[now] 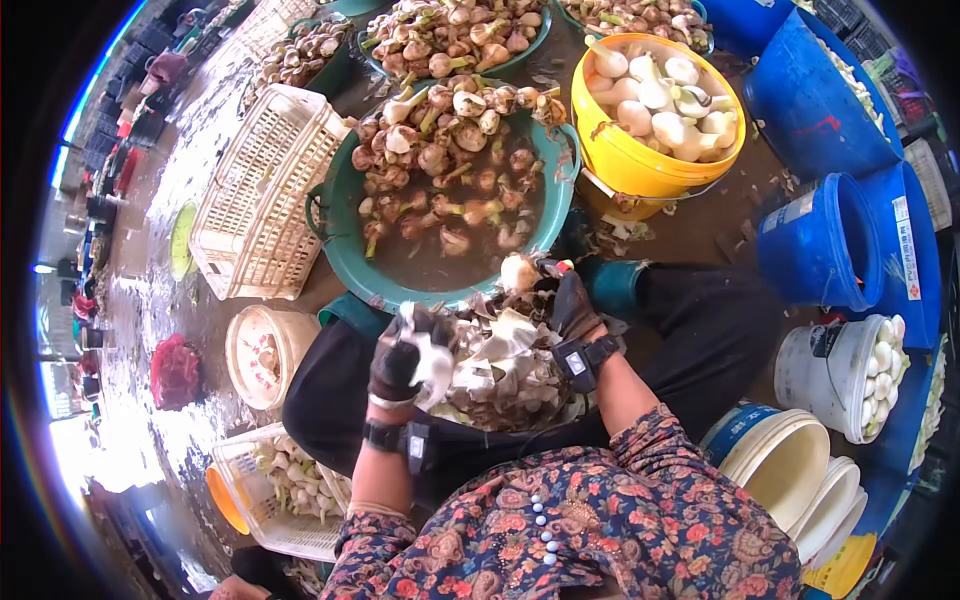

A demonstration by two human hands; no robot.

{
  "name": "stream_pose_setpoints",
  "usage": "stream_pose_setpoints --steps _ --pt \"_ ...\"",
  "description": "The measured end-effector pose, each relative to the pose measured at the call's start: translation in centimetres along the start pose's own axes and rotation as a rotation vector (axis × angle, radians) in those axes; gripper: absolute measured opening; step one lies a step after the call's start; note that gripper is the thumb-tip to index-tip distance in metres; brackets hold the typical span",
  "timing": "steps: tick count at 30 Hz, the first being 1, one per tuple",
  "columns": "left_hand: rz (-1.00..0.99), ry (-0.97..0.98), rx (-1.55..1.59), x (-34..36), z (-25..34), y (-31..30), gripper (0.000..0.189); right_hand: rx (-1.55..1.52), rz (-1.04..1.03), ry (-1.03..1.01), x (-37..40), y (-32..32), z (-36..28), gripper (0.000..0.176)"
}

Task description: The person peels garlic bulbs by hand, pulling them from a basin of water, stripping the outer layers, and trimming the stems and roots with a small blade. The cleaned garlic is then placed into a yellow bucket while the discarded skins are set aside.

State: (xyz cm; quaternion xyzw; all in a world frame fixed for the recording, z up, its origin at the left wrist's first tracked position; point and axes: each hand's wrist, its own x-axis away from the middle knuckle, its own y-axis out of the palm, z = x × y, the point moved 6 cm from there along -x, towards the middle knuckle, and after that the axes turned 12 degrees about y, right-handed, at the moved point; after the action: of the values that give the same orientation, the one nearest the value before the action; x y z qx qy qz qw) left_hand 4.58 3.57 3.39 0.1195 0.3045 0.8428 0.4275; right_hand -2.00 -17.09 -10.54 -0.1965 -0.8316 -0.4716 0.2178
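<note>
My left hand (405, 355), in a dark glove, is curled over the left side of the lap. A blurred white shape shows along its fingers; I cannot tell what it is. My right hand (575, 305), also gloved, has closed fingers at the side of a brownish garlic bulb (520, 272), held near the tub's front rim. A small red and yellow tip shows at those fingers. Between both hands lies a heap of loose garlic skins (510, 365) on my lap. Just ahead, the green tub (345, 255) holds unpeeled bulbs in murky water.
A yellow bucket (625, 185) of peeled garlic stands ahead right. Stacked crates (265, 190) and a white bucket (262, 340) are to the left. Blue buckets (815, 245) and a white bucket of peeled bulbs (815, 370) line the right. A crate of garlic (250, 490) sits behind left.
</note>
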Motion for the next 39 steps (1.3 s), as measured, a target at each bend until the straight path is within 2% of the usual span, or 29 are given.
stream_pose_setpoints --steps 1,2,3,4,5,6,7,8,10,12,16,18,22,25,27,28,30,31,33,34,36,37,39 --pt "-0.177 -0.241 0.043 0.2 0.3 0.6 0.035 -0.002 0.013 -0.004 0.5 -0.2 -0.3 0.049" --pt "-0.167 -0.435 -0.467 -1.0 1.5 2.9 0.029 0.015 -0.018 -0.024 0.7 0.1 -0.6 0.048" --pt "-0.185 -0.439 -0.613 -1.6 0.2 3.7 0.035 0.030 -0.053 -0.042 0.8 0.6 -1.0 0.048" --pt "-0.110 -0.347 -0.741 -2.4 -0.5 3.0 0.032 0.123 -0.008 0.043 1.8 2.1 -1.8 0.040" --pt "-0.035 -0.255 -0.867 -3.1 -1.3 1.9 0.028 0.124 -0.015 0.048 2.0 2.8 -2.1 0.040" --pt "0.012 -0.109 -0.911 -3.9 -1.6 1.1 0.034 0.256 -0.076 -0.042 2.2 3.7 -2.6 0.030" --pt "0.104 -0.121 -0.769 -4.1 -1.9 0.5 0.038 0.387 -0.134 -0.132 2.8 4.7 -3.1 0.021" --pt "0.132 -0.144 -0.653 -4.7 -1.7 1.3 0.038 0.539 -0.105 -0.170 4.3 6.3 -4.2 0.017" --pt "0.173 -0.168 -0.533 -5.0 -1.7 2.0 0.038 0.527 -0.093 -0.172 4.6 6.7 -3.5 0.017" --pt "0.002 -0.140 -0.691 -5.2 -2.0 2.3 0.036 0.564 -0.135 -0.167 5.0 7.4 -3.8 0.022" --pt "-0.059 -0.035 -0.881 -5.0 -2.1 2.1 0.031 0.589 -0.137 -0.260 5.5 8.7 -4.4 0.024" --pt "-0.039 0.283 -1.141 -4.8 -1.0 2.4 0.022 0.620 -0.128 -0.286 5.5 8.7 -4.4 0.022" --pt "-0.036 0.222 -1.258 -4.5 -0.5 3.4 0.012 0.604 -0.112 -0.220 5.6 8.2 -3.8 0.020" --pt "-0.351 0.085 -1.448 -1.9 -2.9 4.9 0.010 0.515 -0.004 -0.294 4.5 6.8 -4.6 0.019" --pt "-0.443 -0.072 -1.467 0.0 -3.9 5.1 0.016 0.410 -0.056 -0.325 4.6 6.9 -6.0 0.019" --pt "-0.445 -0.075 -1.468 0.1 -3.7 4.7 0.016 0.450 -0.077 -0.312 5.1 7.4 -6.3 0.020" --pt "-0.090 -0.223 -1.349 0.2 -3.1 1.3 0.024 0.471 -0.100 -0.291 5.5 7.6 -6.0 0.021" --pt "0.075 0.034 -1.080 -0.5 -2.3 1.0 0.030 0.495 -0.123 -0.270 5.6 7.9 -5.7 0.022" --pt "0.177 0.320 -1.319 -2.9 1.6 4.1 0.019 0.521 -0.148 -0.186 6.1 8.7 -5.1 0.024" --pt "0.180 0.324 -1.324 -3.5 1.5 3.7 0.019 0.537 -0.180 -0.177 6.1 8.9 -4.9 0.026" --pt "0.132 0.333 -1.078 -4.5 0.7 2.9 0.020 0.550 -0.208 -0.169 6.2 9.1 -4.7 0.027" --pt "0.130 0.331 -1.077 -4.6 1.0 2.5 0.020 0.525 -0.248 -0.154 6.3 9.2 -4.6 0.029" --pt "-0.124 0.072 -0.989 -4.8 -0.3 2.2 0.026 0.499 -0.283 -0.140 6.3 8.9 -4.7 0.031"
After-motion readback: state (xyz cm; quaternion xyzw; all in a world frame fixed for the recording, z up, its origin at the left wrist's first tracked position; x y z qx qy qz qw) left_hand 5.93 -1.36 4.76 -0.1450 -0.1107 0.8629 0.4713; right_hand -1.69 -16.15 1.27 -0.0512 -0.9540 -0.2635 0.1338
